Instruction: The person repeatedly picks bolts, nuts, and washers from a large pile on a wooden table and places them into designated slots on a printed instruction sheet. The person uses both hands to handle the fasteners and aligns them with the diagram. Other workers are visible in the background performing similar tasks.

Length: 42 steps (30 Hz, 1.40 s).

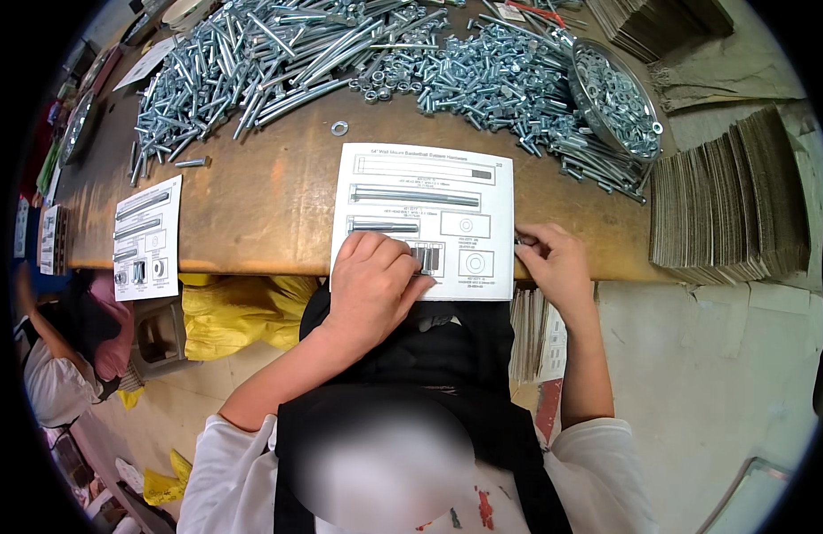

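Note:
A white printed card (420, 178) lies in front of me, its lower part jutting past the table edge. A long bolt (416, 198) and a shorter bolt (389, 229) rest on its outlined drawings. My left hand (369, 283) is over the card's lower left, fingers bent and close together, hiding what is under them. Beside its thumb, short metal pieces (427, 259) sit in a printed box. At the card's right edge, my right hand (556, 265) has thumb and forefinger pinched around a small dark metallic piece, mostly hidden.
Heaped bolts (251, 62) and smaller bolts and nuts (492, 80) cover the back of the table (269, 178). A metal bowl (652, 153) holds washers; one washer (339, 128) lies loose. Stacked cardboard (732, 205) stands right. Another filled card (149, 240) lies left, near a person (60, 374).

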### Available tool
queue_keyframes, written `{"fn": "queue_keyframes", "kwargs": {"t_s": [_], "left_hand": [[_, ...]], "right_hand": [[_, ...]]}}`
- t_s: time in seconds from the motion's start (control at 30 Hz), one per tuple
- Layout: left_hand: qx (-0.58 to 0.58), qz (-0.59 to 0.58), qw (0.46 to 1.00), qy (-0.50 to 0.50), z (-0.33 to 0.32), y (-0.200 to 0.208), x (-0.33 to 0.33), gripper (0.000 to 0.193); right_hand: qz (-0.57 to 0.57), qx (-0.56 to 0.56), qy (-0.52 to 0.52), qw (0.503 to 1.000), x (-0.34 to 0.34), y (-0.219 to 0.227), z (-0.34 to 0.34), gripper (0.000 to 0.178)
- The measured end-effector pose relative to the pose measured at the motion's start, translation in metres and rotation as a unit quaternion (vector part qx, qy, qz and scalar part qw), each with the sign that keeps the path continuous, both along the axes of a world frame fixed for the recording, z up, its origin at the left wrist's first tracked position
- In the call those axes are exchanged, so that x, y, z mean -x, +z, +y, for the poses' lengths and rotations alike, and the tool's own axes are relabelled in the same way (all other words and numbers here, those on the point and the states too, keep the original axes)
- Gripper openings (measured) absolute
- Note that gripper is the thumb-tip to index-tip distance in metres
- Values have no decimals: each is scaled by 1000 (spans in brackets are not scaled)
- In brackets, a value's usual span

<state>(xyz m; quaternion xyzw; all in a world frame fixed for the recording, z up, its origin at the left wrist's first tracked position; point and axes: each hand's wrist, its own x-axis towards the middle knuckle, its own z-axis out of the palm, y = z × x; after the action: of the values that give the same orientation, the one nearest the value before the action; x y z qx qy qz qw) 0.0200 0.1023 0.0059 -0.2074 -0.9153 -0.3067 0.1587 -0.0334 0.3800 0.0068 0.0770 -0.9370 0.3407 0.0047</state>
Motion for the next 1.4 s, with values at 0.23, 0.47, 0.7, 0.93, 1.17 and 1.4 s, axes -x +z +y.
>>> {"fn": "queue_keyframes", "kwargs": {"t_s": [0.23,0.47,0.7,0.93,1.17,1.4], "left_hand": [[3,-2,1000,-2,-2,1,-1,21],[13,-29,999,-20,-3,12,3,24],[-23,-37,992,-116,45,23,115,21],[198,-29,971,-127,125,-12,215,12],[159,3,979,-129,114,-9,211,7],[-137,-218,962,-92,-12,41,90,14]], "right_hand": [[-125,255,-83,955,-5,8,-37,16],[-160,110,102,976,-7,22,-83,23],[117,-122,-147,975,74,-3,60,23],[61,-100,-146,982,92,-20,68,18],[122,-15,-107,987,89,-28,70,11],[44,137,151,978,21,44,-48,16]]}}
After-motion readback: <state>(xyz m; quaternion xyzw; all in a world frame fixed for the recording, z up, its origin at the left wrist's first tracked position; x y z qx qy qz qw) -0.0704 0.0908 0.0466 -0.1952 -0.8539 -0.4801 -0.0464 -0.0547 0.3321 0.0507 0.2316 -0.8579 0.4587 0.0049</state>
